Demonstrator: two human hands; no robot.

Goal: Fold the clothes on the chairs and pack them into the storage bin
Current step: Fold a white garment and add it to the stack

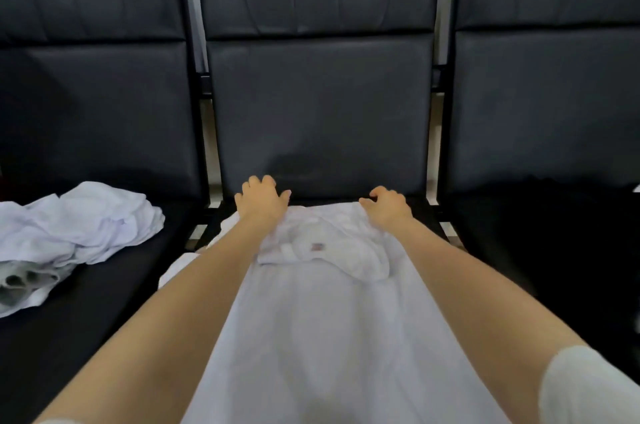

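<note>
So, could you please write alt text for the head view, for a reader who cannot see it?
Two bare hands, the left hand and the right hand, rest at the far edge of a white cloth garment spread on the middle black padded chair. A crumpled pile of white clothes lies on the black chair to the left.

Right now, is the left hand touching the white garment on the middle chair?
Touching. The head view shows the left hand resting on the white garment's far edge.
</note>
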